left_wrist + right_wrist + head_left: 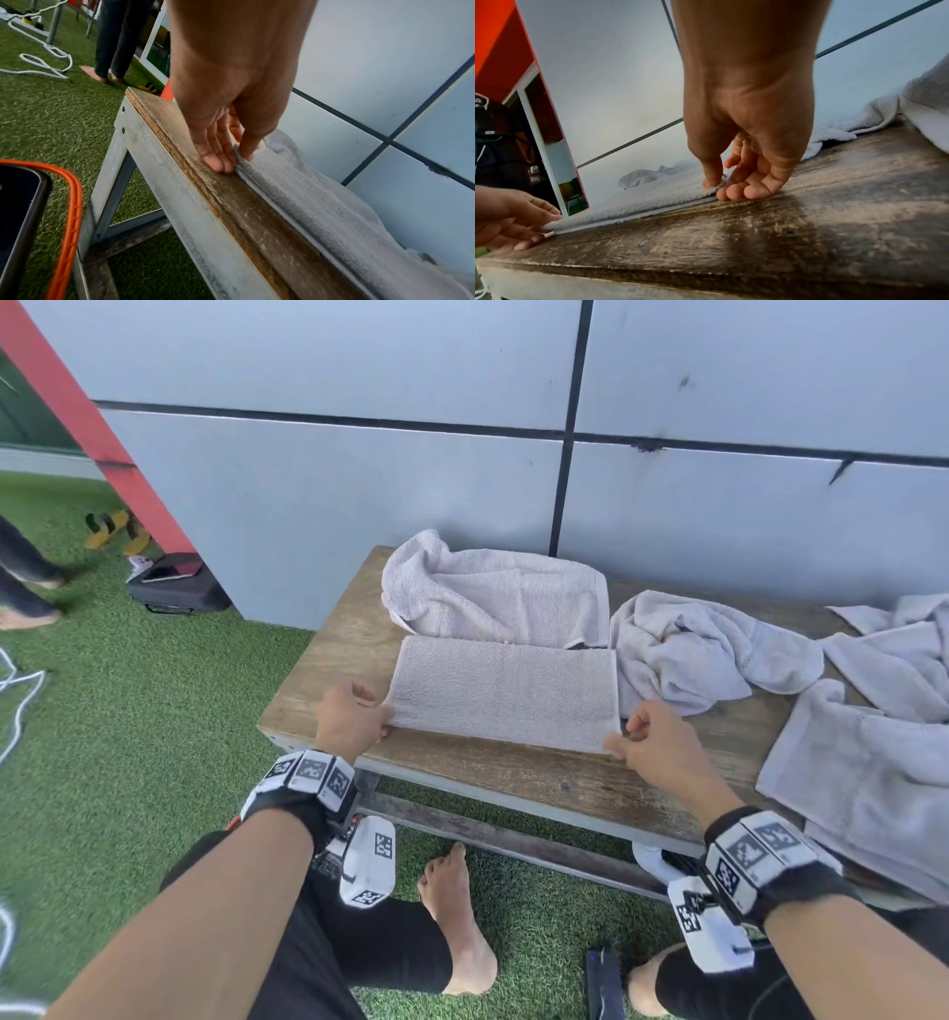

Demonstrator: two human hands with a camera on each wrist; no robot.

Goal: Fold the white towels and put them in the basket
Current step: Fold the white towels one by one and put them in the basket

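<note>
White terry cloth, folded into a flat rectangle point(506, 690), lies in the middle of the head view on a weathered wooden bench top point(513, 778). The left hand point(349, 721) pinches the folded towel's near left corner, thumb on top; the right hand point(652, 742) pinches the near right corner between thumb and forefinger. Behind the folded towel lies a loosely laid white towel point(493, 593), to its right a crumpled white towel point(688, 654), and at the right edge of the frame a heap of more white towels point(873, 762). Green artificial turf point(154, 685) fills the left and lower frame.

In the left wrist view the left hand point(231, 105) sits at centre, its fingers point(218, 158) pressed together under the towel's corner point(295, 182), thumb clamped on the cloth. An orange plastic rim point(72, 223) curves up the lower left; whether it is the basket cannot be told.

In the right wrist view the right hand point(746, 142) at centre nips the corner of the towel point(654, 194) between thumb and forefinger, the other fingers point(757, 188) curled beneath on the wood point(808, 233). The left hand point(508, 217) grips the far corner at lower left.
</note>
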